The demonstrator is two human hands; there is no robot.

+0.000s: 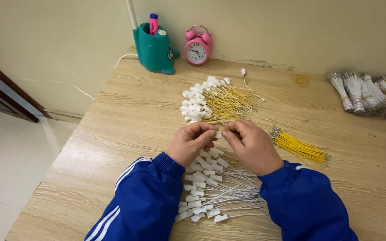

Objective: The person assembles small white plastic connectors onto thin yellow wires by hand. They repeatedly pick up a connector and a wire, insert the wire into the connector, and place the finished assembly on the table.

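My left hand and my right hand meet over the middle of the wooden table. Together they pinch a small white plastic connector between the fingertips. Below my hands lies a pile of white wires with white connectors. Beyond my hands sits a fanned pile of yellow wires with white connectors. A loose bundle of plain yellow wires lies just right of my right hand.
A teal desk lamp base holding a pink marker and a pink alarm clock stand against the far wall. Tied bundles of white and yellow wires lie at the right edge. A single white wire lies alone. The table's left edge drops to the floor.
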